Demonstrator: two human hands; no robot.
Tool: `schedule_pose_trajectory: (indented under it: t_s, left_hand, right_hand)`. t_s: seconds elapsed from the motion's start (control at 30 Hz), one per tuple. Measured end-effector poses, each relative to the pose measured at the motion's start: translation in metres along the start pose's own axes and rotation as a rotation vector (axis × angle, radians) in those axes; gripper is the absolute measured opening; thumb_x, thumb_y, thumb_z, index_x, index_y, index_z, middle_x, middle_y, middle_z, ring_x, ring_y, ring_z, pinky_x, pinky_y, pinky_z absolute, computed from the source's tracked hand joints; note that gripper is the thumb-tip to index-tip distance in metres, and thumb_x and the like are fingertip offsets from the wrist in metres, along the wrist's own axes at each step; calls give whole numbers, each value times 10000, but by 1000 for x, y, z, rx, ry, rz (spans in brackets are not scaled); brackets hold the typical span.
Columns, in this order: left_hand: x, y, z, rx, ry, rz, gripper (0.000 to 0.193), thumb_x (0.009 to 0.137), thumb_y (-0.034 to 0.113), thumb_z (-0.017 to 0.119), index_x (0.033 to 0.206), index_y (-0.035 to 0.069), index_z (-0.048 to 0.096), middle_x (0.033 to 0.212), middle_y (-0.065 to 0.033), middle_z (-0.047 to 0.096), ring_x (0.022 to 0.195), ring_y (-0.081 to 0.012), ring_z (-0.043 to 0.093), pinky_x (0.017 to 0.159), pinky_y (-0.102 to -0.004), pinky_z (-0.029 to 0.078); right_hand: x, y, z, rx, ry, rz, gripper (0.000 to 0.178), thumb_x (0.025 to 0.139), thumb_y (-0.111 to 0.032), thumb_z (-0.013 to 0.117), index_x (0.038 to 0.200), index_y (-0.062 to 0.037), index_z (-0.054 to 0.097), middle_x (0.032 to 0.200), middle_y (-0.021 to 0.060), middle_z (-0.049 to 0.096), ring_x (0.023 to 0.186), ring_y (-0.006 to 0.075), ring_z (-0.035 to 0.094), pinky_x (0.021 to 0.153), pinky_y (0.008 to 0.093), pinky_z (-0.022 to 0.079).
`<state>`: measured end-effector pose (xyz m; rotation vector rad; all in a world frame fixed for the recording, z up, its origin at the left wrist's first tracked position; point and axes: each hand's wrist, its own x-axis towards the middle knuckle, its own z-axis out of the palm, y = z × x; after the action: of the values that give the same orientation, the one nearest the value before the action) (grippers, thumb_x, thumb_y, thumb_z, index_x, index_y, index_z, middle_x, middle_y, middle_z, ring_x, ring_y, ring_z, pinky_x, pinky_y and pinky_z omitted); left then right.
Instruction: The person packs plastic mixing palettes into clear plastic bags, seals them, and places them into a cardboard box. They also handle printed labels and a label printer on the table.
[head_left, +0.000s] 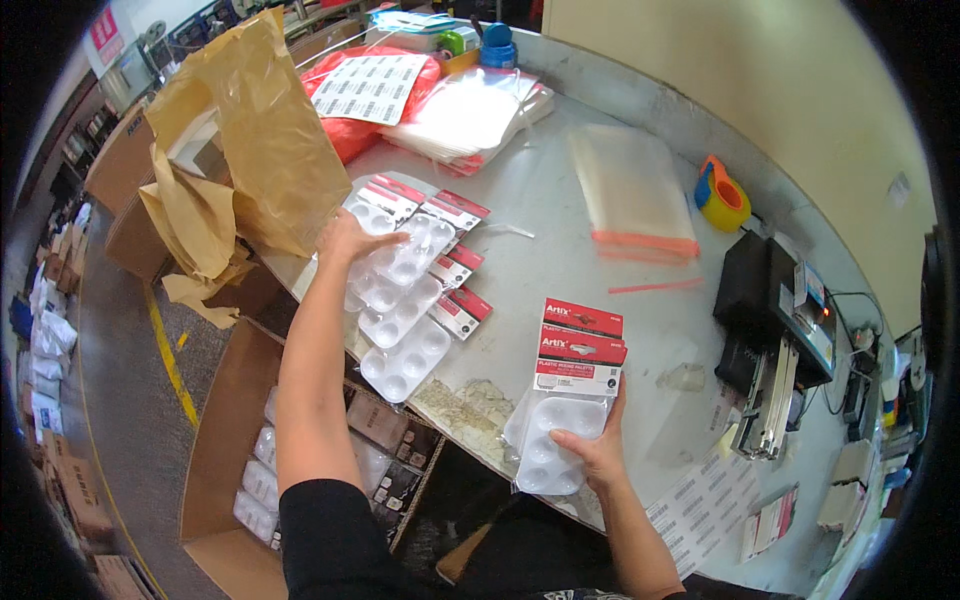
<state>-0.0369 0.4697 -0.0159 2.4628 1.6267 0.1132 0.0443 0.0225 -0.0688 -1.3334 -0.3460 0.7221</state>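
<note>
At the far left a crumpled brown paper sheet (255,130) stands over an open cardboard box (225,430) on the floor, and just right of it the left hand (345,240) lies spread, fingers open, on a fanned row of white plastic palettes with red header cards (410,290) spread along the near-left edge of the grey worktable (620,290). Further right, near the table's front edge, the right hand (595,455) grips the lower end of a small stack of the same white carded palettes (570,400), with a pile of clear plastic bags (630,185) and a yellow tape dispenser (725,200) beyond.
</note>
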Motion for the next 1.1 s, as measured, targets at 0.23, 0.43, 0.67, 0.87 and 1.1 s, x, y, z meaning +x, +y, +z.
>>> schedule_pose_trajectory:
  t_s: [0.23,0.43,0.67,0.87,1.1]
  left_hand:
    - [-31,56,-31,-102,-26,196,988,452,780,742,930,-75,609,1101,-261,588,1021,-339,598,865,-446,478]
    - [-53,80,21,233,-17,227,1093,420,715,798,1134,-71,538,1189,-171,548,1157,-291,501,967,-519,368]
    - [-46,42,-14,-41,-126,129,1184,396,710,809,1178,-105,454,1146,-211,575,1142,-324,535,947,-448,433]
    - [-63,20,4,165,116,235,1208,388,717,809,1162,-143,460,1080,-289,614,967,-367,642,805,-410,522]
    - [-16,-31,-31,-321,-121,197,902,485,635,823,1062,-37,648,1037,-214,666,952,-306,660,826,-396,523]
  right_hand:
    - [-1,-7,4,2,4,19,1294,583,-76,857,1482,-122,-73,1423,191,309,1276,302,400,1042,438,376]
    - [0,-8,3,-10,12,38,1262,592,-49,841,1489,-140,-42,1439,159,302,1270,296,405,1036,429,381]
    - [0,-8,2,7,5,27,1280,574,-88,865,1485,-109,-33,1442,165,294,1265,291,409,1039,419,377]
    - [2,-6,2,-6,-6,-35,1286,560,-113,877,1479,-73,-21,1432,169,309,1268,293,409,1042,412,375]
    - [1,-6,3,-18,31,20,1318,532,-136,891,1478,-73,-26,1432,176,308,1274,294,406,1048,414,372]
